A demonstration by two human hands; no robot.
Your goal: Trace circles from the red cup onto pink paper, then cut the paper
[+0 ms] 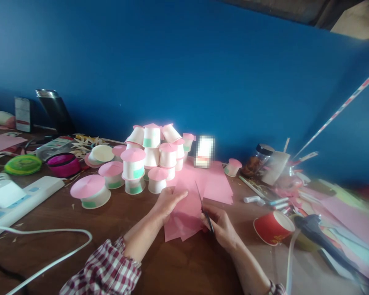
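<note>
My left hand (168,203) grips a sheet of pink paper (186,211) at its left edge, thumb on top. In my right hand (224,228) is a pair of scissors (206,217) with dark handles, blades pointing up and away along the sheet's right side. Whether the blades are apart or closed is hard to tell. More pink paper (217,182) lies just beyond. Left of the sheets stand several white paper cups (133,169) with pink cone tops, some stacked on one another.
A red paper cup (273,227) and a dark glue gun (313,229) are at right, near a lidded jar (260,157). On the left lie a white power strip (27,200), a white cable (55,231) and a magenta round case (63,164). A blue wall (184,73) rises behind.
</note>
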